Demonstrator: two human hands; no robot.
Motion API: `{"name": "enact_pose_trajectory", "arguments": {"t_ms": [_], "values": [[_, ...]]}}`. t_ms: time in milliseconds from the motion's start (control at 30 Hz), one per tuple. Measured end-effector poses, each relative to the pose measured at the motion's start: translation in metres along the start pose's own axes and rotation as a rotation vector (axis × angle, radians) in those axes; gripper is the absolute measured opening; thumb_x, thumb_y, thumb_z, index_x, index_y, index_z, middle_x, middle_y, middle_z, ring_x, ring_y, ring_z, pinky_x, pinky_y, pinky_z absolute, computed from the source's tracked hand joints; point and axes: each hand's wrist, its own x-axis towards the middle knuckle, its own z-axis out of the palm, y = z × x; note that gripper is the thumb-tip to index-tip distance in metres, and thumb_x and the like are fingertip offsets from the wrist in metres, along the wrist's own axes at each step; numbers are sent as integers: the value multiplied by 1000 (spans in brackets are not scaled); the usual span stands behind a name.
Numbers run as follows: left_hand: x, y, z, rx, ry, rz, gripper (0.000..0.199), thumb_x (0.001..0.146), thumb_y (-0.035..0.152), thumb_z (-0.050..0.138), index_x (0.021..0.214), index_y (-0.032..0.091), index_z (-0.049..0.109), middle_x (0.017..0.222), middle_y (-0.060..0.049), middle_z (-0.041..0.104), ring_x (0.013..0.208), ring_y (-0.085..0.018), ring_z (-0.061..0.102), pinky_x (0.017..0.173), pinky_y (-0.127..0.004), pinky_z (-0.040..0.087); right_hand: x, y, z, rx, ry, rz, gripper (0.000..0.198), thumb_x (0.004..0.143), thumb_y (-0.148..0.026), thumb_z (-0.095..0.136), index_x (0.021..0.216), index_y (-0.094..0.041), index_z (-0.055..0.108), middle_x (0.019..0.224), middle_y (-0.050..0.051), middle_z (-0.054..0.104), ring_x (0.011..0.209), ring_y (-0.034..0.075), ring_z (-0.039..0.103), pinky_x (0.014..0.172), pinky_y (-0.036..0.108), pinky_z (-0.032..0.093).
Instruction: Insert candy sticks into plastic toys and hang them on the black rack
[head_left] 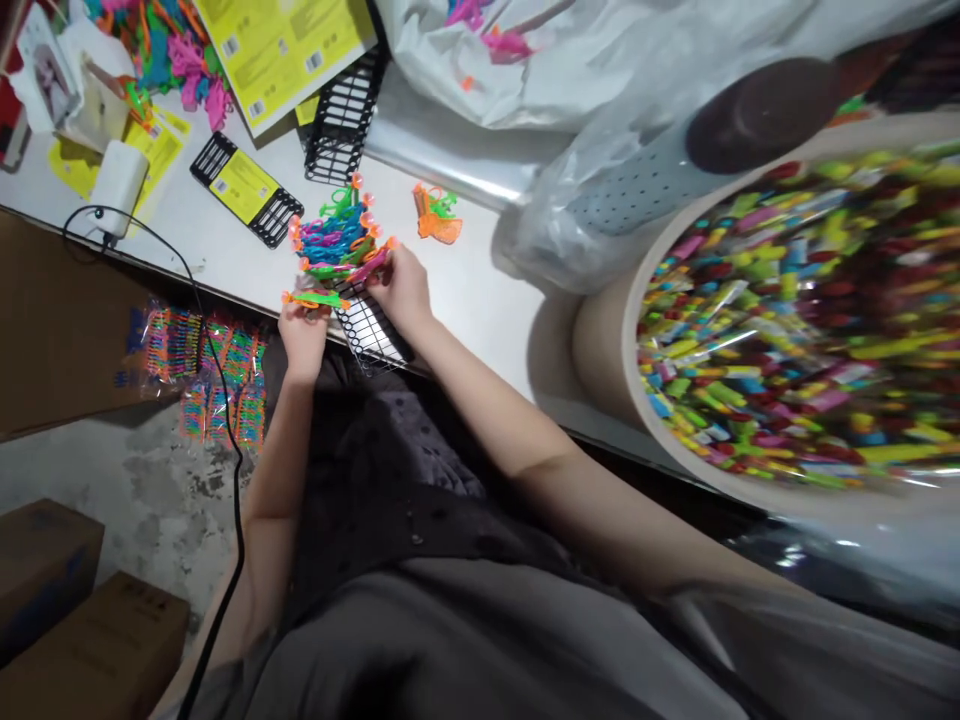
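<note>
Near the table's front edge, several small plastic toys in blue, purple, green and orange form a row on a black plastic grid. The grid's near end sticks out toward my body. My left hand is closed at the row's near end, on a green and orange plastic toy. From the right, my right hand pinches a pink plastic toy. My fingers partly hide both toys, so their exact shape is unclear. An orange and green toy lies apart on the white table.
Black grids with yellow cards and yellow printed sheets lie farther back. A large tub of colourful pieces stands at right. A black cable hangs at left over bagged toys. Cardboard boxes stand on the floor.
</note>
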Motion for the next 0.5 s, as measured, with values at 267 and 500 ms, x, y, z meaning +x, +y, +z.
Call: {"name": "enact_pose_trajectory", "arguments": {"t_ms": [267,500], "values": [[12,9,6,151,-9,19,9,69,6,57,72,14,53,69,0,60,63,-6,54,67,-17,46,3,-5,-3,53,-12,-31,25,70,-16,59,73,-20,35,73,1,46,70,15,43,69,29,38],[27,8,0,309,-80,-53,12,69,22,65,73,11,62,69,-5,65,64,-11,58,66,-21,47,3,-1,-4,97,-12,-59,20,69,-15,58,73,-19,39,71,0,46,68,14,40,67,27,33]]}}
